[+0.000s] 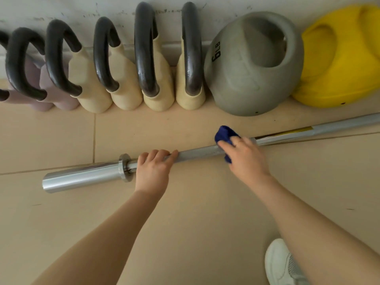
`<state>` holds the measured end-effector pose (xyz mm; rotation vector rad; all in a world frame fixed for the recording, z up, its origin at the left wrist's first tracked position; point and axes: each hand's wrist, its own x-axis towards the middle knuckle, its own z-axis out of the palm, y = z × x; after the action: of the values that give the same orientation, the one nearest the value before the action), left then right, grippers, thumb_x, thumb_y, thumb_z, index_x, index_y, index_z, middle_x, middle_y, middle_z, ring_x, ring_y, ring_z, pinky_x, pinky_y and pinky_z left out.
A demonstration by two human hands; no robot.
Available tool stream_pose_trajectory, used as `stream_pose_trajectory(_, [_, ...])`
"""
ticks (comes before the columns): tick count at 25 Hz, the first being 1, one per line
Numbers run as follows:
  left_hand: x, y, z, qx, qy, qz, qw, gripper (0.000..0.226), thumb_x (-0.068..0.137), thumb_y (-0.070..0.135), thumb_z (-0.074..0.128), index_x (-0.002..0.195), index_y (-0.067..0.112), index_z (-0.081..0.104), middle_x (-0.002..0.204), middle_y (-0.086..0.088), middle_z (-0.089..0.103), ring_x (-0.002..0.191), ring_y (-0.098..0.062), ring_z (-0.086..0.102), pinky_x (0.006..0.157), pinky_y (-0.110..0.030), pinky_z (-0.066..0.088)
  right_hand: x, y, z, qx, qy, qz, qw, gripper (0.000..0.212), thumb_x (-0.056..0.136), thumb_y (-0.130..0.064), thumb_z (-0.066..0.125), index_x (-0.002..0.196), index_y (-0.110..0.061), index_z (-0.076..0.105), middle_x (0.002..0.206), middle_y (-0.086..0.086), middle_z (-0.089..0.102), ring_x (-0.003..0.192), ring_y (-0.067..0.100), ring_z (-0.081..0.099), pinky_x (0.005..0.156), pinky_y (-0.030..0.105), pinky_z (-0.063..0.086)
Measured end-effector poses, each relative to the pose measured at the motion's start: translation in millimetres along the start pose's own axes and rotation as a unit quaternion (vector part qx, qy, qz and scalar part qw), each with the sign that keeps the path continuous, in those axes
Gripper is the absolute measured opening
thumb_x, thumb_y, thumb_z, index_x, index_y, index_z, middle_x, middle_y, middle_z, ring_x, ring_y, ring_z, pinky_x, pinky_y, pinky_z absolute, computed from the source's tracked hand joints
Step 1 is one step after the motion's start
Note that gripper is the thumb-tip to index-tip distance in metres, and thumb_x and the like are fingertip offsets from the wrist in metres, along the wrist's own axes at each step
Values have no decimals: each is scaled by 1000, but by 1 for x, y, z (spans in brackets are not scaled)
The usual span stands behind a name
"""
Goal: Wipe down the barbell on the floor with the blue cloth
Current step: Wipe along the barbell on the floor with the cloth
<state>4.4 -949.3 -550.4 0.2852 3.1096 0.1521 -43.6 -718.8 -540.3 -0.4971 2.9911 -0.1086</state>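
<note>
A: Head view. barbell (197,154) lies on the tiled floor (185,212), running from near left to far right, chrome sleeve (82,177) at the left end.
B: Left hand (153,168)?
A: Fingers curled over the shaft just right of the collar (125,167), grip closed on the bar.
B: Right hand (244,157)?
A: Further right along the shaft, grip closed on the blue cloth (225,135), cloth bunched on the bar. Ring on one finger.
B: Background?
A: Far side along the wall: row of cream kettlebells (123,87) with dark handles, mauve ones at far left, grey kettlebell (246,83) marked 6 LB, yellow kettlebell (339,79) at right. White shoe (277,262) near right.
</note>
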Motion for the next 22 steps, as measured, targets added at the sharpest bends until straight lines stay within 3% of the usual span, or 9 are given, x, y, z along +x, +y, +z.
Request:
stream_pose_trajectory(4, [5, 0, 3, 2, -2, -30, 1000, 53, 63, 2, 38, 101, 15, 73, 83, -5, 71, 69, -28, 66, 67, -35, 50, 0, 43, -3, 33, 29, 275, 960, 45, 80, -6, 58, 124, -15, 54, 115, 18, 56, 97, 39, 51, 72, 40, 45])
stream_pose_trajectory(9, [10, 2, 3, -24, -41, -88, 995, 57, 58, -14, 67, 108, 14, 70, 88, -8, 71, 76, -33, 65, 74, -43, 49, -12, -36, 13, 207, -6, 68, 976, 61, 76, -2, 58, 134, -17, 46, 126, 14, 50, 102, 34, 53, 79, 41, 49])
stream_pose_trajectory(12, [16, -5, 2, -32, -56, -81, 995, 52, 68, -9, 67, 114, 16, 67, 94, -8, 71, 81, -34, 64, 78, -43, 46, -12, 3, 10, 205, 80, 220, 950, 54, 79, 2, 55, 131, -15, 49, 128, 15, 51, 109, 33, 52, 87, 40, 46])
stream_pose_trajectory(13, [17, -5, 3, -38, -60, -87, 994, 51, 74, -7, 64, 119, 17, 64, 99, -8, 70, 86, -34, 62, 80, -43, 44, -11, 16, 7, 264, 120, 339, 895, 47, 83, 0, 54, 128, -13, 49, 126, 16, 51, 111, 32, 52, 90, 37, 44])
stream_pose_trajectory(15, [17, -4, 4, -51, -68, -105, 991, 50, 81, -4, 57, 125, 19, 59, 108, -7, 67, 94, -34, 58, 83, -41, 41, -1, 18, -3, 485, 210, 572, 628, 27, 92, -5, 46, 118, -9, 45, 114, 25, 52, 101, 34, 53, 86, 27, 43])
stream_pose_trajectory(16, [17, -4, 4, -55, -72, -110, 990, 50, 83, -3, 55, 127, 20, 57, 111, -7, 65, 97, -34, 57, 84, -40, 39, 8, 8, -3, 610, 216, 596, 476, 20, 93, -5, 43, 113, -8, 41, 110, 28, 52, 93, 33, 53, 80, 23, 44])
stream_pose_trajectory(17, [17, -4, 4, -56, -76, -111, 989, 50, 85, -2, 53, 129, 21, 55, 113, -6, 64, 99, -33, 55, 86, -39, 38, 16, -10, 2, 674, 181, 579, 422, 21, 93, -3, 41, 113, -7, 40, 114, 30, 53, 92, 30, 53, 79, 22, 47])
stream_pose_trajectory(20, [18, -5, 3, -49, -88, -114, 988, 49, 89, 3, 49, 134, 24, 49, 120, -3, 60, 105, -30, 52, 91, -37, 35, 14, -59, 11, 734, 40, 509, 448, 31, 90, 0, 42, 119, -9, 45, 119, 17, 58, 98, 23, 57, 85, 33, 49])
stream_pose_trajectory(22, [17, -6, 4, -44, -81, -113, 989, 50, 90, 4, 48, 135, 26, 47, 121, -2, 59, 106, -29, 52, 93, -37, 33, 12, -52, -1, 714, 27, 526, 461, 16, 90, 1, 41, 91, -9, 54, 110, 19, 59, 89, 22, 55, 71, 31, 47])
